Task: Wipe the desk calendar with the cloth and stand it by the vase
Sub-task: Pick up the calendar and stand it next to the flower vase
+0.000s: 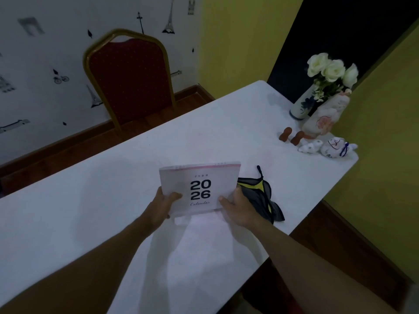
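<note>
A white desk calendar point(200, 177) printed "2026" is held up over the white table point(90, 211), its cover facing me. My left hand point(162, 206) grips its lower left corner and my right hand point(238, 208) grips its lower right edge. A grey and yellow cloth point(260, 198) sits bunched just right of the calendar, partly under my right hand; whether that hand also holds it I cannot tell. The blue and white vase point(302, 106) with white roses point(332, 69) stands at the table's far right, well away from the calendar.
Beside the vase stand a pale figurine point(326, 116), two small brown pieces point(291, 134) and white ceramic figures point(328, 147). A red chair point(129, 80) with a gold frame faces the table's far side. The table's right edge runs close to a yellow wall.
</note>
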